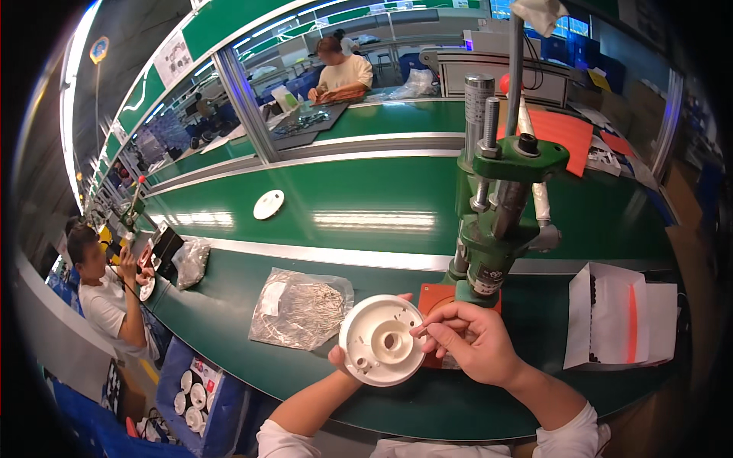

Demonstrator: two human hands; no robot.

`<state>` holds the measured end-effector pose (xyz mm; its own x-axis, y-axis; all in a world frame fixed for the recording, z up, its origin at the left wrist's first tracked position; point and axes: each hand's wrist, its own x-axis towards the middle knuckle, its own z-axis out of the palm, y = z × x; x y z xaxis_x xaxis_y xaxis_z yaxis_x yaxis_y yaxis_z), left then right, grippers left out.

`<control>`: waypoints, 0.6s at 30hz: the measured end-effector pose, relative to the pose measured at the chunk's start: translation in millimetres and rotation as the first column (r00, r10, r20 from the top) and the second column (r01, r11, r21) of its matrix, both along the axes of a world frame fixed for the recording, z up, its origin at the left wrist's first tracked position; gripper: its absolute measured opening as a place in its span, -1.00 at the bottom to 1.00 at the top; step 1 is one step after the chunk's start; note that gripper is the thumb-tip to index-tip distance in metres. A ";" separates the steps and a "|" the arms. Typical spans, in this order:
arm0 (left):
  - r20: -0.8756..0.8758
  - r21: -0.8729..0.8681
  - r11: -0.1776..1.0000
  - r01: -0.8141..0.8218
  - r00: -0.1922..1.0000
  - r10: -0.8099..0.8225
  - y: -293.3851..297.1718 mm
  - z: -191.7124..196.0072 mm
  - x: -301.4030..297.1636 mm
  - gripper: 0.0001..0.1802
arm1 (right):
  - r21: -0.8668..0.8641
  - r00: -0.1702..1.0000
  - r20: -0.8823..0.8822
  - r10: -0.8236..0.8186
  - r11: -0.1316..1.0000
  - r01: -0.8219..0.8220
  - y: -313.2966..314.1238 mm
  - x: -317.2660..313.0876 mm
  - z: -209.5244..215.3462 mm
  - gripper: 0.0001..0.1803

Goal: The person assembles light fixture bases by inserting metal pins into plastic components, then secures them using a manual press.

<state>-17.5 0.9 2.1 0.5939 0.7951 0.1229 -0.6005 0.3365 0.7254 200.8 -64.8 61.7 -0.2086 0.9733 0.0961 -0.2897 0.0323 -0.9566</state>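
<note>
My left hand [338,357] grips a round white plastic housing [360,330] by its edge, tilted so that its hollow side with a central ring and small holes faces up. At the housing's right side, my right hand [479,347] is closed in a pinch between thumb and forefinger. What sits in that pinch is too small to make out. A clear plastic bag [301,309] full of thin metal pins lies on the bench, left of the housing. Just beyond my hands stands a green hand press [496,229] on an orange-red base [437,296].
A white box [611,320] with an orange stripe stands at the right. On the green bench [359,191] beyond lies a white disc [269,204]. A blue bin [217,408] of white round parts is at lower left. Co-workers sit at left [111,305] and across [343,76].
</note>
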 end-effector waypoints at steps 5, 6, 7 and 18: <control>0.040 -0.022 0.999 0.034 0.999 -0.033 3.7 -9.6 -4.1 0.58 | 0.033 0.991 0.123 -0.047 0.998 0.044 0.7 -4.8 -7.6 -0.83; -0.042 0.072 0.997 0.016 0.999 -0.013 6.4 -19.6 -7.7 0.54 | -0.020 0.993 0.112 -0.042 0.999 0.044 -0.4 -6.0 -5.4 -0.83; -0.037 0.066 0.998 0.009 0.999 -0.007 5.4 -21.1 -7.8 0.54 | -0.027 0.993 0.117 -0.035 0.999 0.039 -1.2 -6.9 -4.0 -0.83; 0.137 -0.115 0.976 0.185 0.976 -0.169 9.3 -18.4 -9.1 0.58 | 0.413 0.822 0.477 -0.311 0.905 0.103 -0.1 -9.5 2.0 -0.83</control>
<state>-26.6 10.2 -16.2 0.7131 0.6923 0.1106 -0.6065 0.5301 0.5926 191.3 -64.9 63.7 -0.1252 0.9178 0.3767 0.3006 0.3969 -0.8672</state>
